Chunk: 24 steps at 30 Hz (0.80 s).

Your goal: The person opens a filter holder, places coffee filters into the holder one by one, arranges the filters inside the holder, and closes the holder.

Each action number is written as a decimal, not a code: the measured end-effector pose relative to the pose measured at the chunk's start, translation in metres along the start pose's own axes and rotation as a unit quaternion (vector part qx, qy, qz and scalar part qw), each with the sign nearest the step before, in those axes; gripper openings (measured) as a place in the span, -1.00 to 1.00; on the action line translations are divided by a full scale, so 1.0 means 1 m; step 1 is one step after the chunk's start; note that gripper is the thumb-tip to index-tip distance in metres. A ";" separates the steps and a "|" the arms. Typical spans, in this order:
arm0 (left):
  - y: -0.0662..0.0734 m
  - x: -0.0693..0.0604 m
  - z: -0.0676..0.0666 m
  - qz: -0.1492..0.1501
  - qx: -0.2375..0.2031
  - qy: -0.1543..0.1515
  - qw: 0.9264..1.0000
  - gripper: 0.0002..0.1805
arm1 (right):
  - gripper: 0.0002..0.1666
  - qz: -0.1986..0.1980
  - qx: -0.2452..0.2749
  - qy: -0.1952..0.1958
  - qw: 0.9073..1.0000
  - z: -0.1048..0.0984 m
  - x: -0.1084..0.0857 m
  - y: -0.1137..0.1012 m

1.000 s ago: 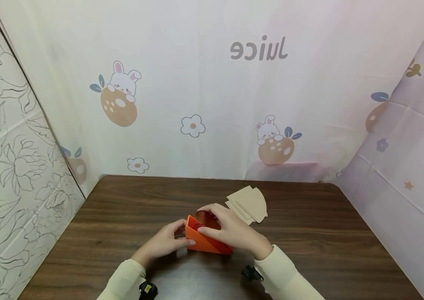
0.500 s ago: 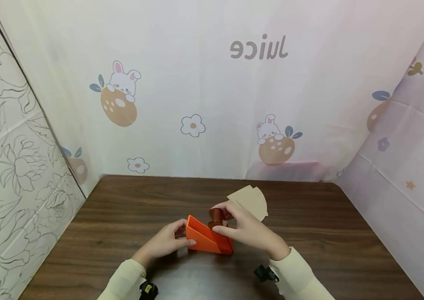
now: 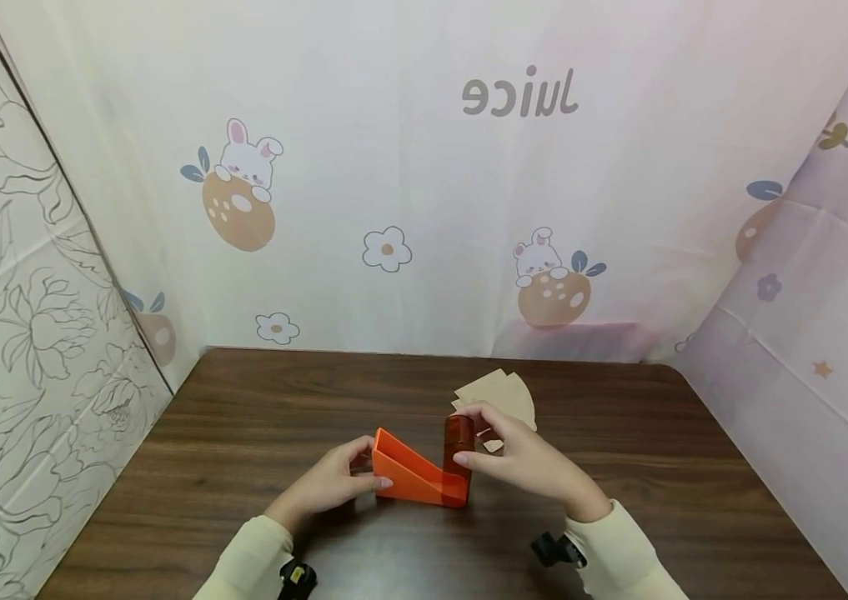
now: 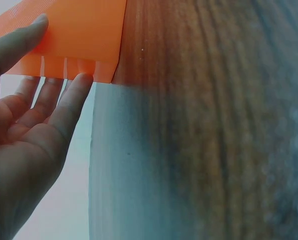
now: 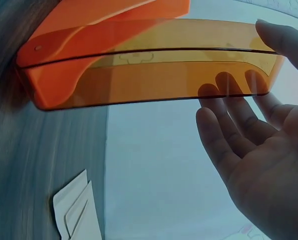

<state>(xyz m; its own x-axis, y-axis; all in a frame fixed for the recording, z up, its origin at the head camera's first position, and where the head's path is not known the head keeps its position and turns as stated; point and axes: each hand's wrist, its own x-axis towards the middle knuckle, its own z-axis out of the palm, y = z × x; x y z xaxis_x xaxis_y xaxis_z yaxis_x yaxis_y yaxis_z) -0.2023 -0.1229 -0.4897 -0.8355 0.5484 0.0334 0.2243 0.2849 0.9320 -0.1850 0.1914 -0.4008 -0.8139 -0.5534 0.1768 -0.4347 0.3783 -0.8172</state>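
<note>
An orange, wedge-shaped coffee filter holder [image 3: 408, 478] stands on the table in the head view. My left hand [image 3: 329, 483] holds its tall left end, thumb on the near face and fingers behind, as the left wrist view also shows. At the holder's low right end, a see-through amber lid [image 3: 459, 442] stands upright, swung open. My right hand [image 3: 524, 454] pinches the lid between thumb and fingertips. In the right wrist view the lid [image 5: 153, 77] joins the orange body at a small round pivot. The inside of the holder is only partly visible.
Behind my right hand lies a loose fan of tan paper coffee filters [image 3: 506, 396], partly covered by the fingers. All of this is on a dark wooden table [image 3: 281, 400]. A printed curtain [image 3: 393, 167] hangs along the table's back edge.
My right hand has swung the amber lid from over the holder's opening to upright, moving rightward with it. The left hand has kept its grip in place.
</note>
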 end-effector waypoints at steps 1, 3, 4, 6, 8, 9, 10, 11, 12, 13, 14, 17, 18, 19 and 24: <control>0.000 0.000 0.000 0.000 0.000 0.000 1.000 -0.65 | -0.44 0.005 0.007 0.000 1.000 -0.001 -0.002 0.001; 0.000 0.000 0.000 0.001 0.001 -0.001 1.000 -0.66 | -0.45 0.006 0.014 -0.001 1.000 -0.003 -0.005 0.003; 0.000 -0.001 0.001 0.000 0.002 -0.002 1.000 -0.66 | -0.45 0.006 0.015 -0.001 1.000 -0.004 -0.006 0.003; 0.000 -0.001 0.001 -0.001 0.002 -0.003 1.000 -0.66 | -0.46 0.003 0.016 -0.001 1.000 -0.006 -0.009 0.005; 0.000 -0.001 0.001 -0.001 0.002 -0.003 1.000 -0.65 | -0.48 -0.007 0.007 0.002 1.000 -0.008 -0.011 0.007; 0.000 -0.001 0.001 -0.001 0.001 -0.002 1.000 -0.65 | -0.48 -0.013 0.001 0.005 1.000 -0.009 -0.013 0.008; 0.000 -0.001 0.001 -0.001 0.000 -0.002 1.000 -0.65 | -0.49 -0.017 -0.004 0.009 1.000 -0.010 -0.014 0.009; 0.000 -0.001 0.000 0.000 -0.002 -0.001 1.000 -0.65 | -0.50 -0.022 -0.010 0.012 1.000 -0.012 -0.015 0.011; 0.000 0.000 0.000 0.001 -0.003 -0.001 1.000 -0.65 | -0.50 -0.026 -0.015 0.015 0.999 -0.013 -0.017 0.012; 0.000 0.000 0.000 0.001 -0.003 -0.001 1.000 -0.65 | -0.50 -0.027 -0.018 0.017 0.999 -0.014 -0.018 0.013; 0.000 0.000 0.000 0.001 -0.003 -0.001 1.000 -0.64 | -0.50 -0.026 -0.018 0.017 0.999 -0.016 -0.020 0.014; 0.000 0.000 0.000 0.000 -0.005 -0.003 1.000 -0.64 | -0.49 -0.015 -0.010 0.013 1.000 -0.019 -0.025 0.017; 0.000 0.000 0.000 -0.001 -0.005 -0.003 1.000 -0.64 | -0.49 -0.011 -0.006 0.011 1.000 -0.020 -0.027 0.017; 0.000 0.000 0.000 -0.001 -0.006 -0.003 1.000 -0.64 | -0.49 -0.008 -0.002 0.011 1.000 -0.021 -0.028 0.018; 0.000 0.000 -0.001 0.000 -0.011 -0.004 1.000 -0.64 | -0.49 -0.005 0.010 0.014 1.000 -0.025 -0.034 0.022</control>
<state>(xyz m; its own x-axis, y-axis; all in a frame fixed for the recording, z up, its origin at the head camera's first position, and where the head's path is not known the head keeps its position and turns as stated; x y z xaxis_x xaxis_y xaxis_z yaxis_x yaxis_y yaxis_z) -0.2026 -0.1235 -0.4897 -0.8319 0.5541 0.0299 0.2128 0.2688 0.9394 -0.1766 0.2369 -0.4109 -0.8201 -0.5363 0.1995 -0.4354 0.3585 -0.8258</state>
